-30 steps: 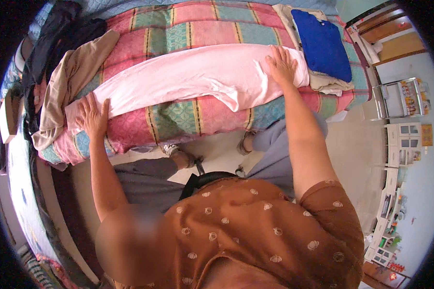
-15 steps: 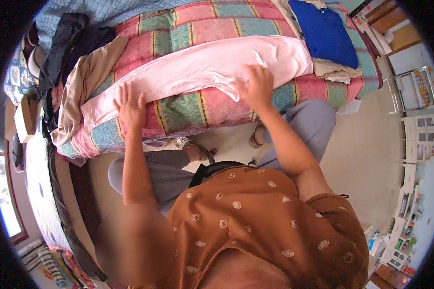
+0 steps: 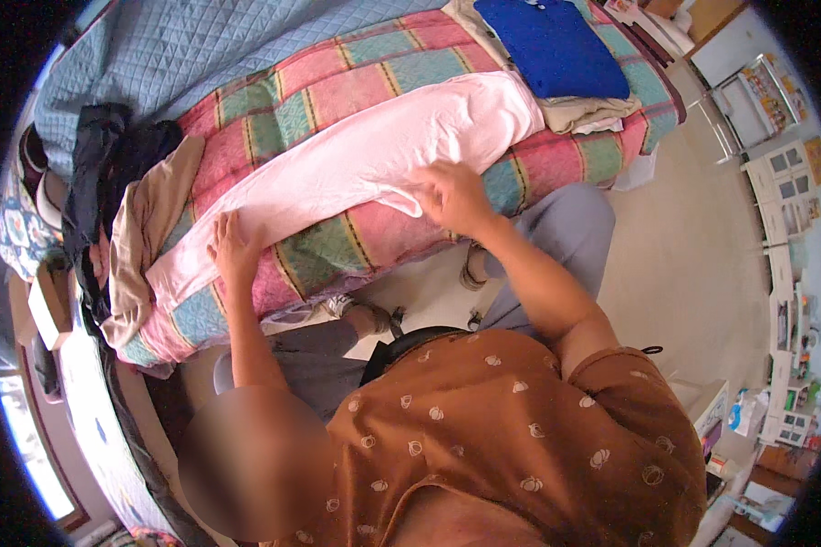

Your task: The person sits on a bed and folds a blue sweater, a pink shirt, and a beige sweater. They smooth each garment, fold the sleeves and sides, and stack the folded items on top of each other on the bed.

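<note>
A long pale pink garment (image 3: 337,164), folded lengthwise into a strip, lies across the plaid quilted bedspread (image 3: 274,128). My left hand (image 3: 234,248) rests at its near edge toward the left end, with fingers stretched out and apart on the cloth. My right hand (image 3: 454,196) is at the near edge farther right, fingers curled in against the fabric. Beside those fingers, a small loose flap of the pink cloth sticks out toward me. The fingertips of my right hand are partly hidden by the hand itself.
A blue folded garment (image 3: 556,46) tops a beige folded stack (image 3: 588,114) at the right. Beige trousers (image 3: 146,219) and dark clothes (image 3: 91,173) lie heaped at the left. Behind is a light blue quilted cover (image 3: 192,46). A pale box (image 3: 50,310) stands at the far left.
The whole view has turned and shifted, so the bed sits more slanted. My right hand has drawn nearer the garment's near edge, its fingers more curled. My left hand stays on the cloth.
</note>
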Demonstrator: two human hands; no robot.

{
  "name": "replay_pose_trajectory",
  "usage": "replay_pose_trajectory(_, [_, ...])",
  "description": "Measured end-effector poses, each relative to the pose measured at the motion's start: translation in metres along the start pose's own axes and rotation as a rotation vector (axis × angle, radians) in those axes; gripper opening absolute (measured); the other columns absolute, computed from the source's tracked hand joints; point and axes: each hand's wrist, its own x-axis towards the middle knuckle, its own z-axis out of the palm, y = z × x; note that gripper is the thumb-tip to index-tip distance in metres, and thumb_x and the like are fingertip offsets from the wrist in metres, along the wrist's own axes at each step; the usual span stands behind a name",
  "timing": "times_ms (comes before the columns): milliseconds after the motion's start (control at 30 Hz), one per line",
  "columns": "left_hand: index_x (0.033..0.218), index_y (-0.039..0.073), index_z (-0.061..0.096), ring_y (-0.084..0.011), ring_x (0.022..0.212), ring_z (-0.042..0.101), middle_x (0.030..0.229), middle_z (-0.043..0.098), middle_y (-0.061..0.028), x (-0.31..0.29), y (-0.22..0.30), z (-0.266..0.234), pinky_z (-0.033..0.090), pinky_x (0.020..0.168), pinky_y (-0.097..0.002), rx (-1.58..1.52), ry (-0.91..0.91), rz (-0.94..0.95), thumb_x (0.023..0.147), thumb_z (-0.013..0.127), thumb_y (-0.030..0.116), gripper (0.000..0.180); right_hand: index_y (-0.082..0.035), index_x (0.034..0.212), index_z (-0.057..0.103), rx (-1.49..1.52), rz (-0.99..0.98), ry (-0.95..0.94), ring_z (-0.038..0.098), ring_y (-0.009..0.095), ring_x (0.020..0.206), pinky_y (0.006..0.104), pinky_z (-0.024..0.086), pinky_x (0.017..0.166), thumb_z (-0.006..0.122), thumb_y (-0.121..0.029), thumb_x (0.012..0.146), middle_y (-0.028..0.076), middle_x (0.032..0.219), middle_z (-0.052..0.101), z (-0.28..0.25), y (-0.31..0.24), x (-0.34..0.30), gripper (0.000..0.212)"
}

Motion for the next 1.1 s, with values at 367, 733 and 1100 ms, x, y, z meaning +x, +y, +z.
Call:
replay_pose_trajectory(367, [0.126,0.007,0.059,-0.0329,0.117,0.053,0.122,0.061,-0.0151,0.085,0.211,0.063,0.037,0.103,-0.0479,-0.146,0.232,0.374,0.088,0.059,0.014,0.039,-0.010,0.112,0.066,-0.395,0.204,0.094,0.059,0.034,0.107,0.0442,0.047,0.090,0.053,-0.009,0.085,0.013,0.113,0.065,-0.066,0.204,0.107,0.030])
replay_pose_trajectory(733, [0.094,0.003,0.062,-0.0371,0.091,0.055,0.092,0.061,-0.0164,0.105,0.198,0.069,0.044,0.082,-0.0467,-0.316,0.246,0.320,0.079,0.053,0.001,0.017,-0.007,0.099,0.061,-0.204,0.263,-0.362,0.064,0.030,0.095,0.0388,0.049,0.079,0.061,-0.017,0.082,0.012,0.101,0.067,-0.093,0.260,0.137,0.020])
replay_pose_trajectory(1100, [0.102,0.005,0.057,-0.0360,0.094,0.055,0.094,0.061,-0.0149,0.111,0.188,0.076,0.042,0.086,-0.0459,-0.239,0.256,0.215,0.076,0.051,-0.003,0.028,-0.006,0.097,0.062,-0.253,0.492,-0.194,0.065,0.030,0.089,0.0413,0.049,0.078,0.075,-0.037,0.077,0.014,0.097,0.068,-0.078,0.276,0.139,0.038])
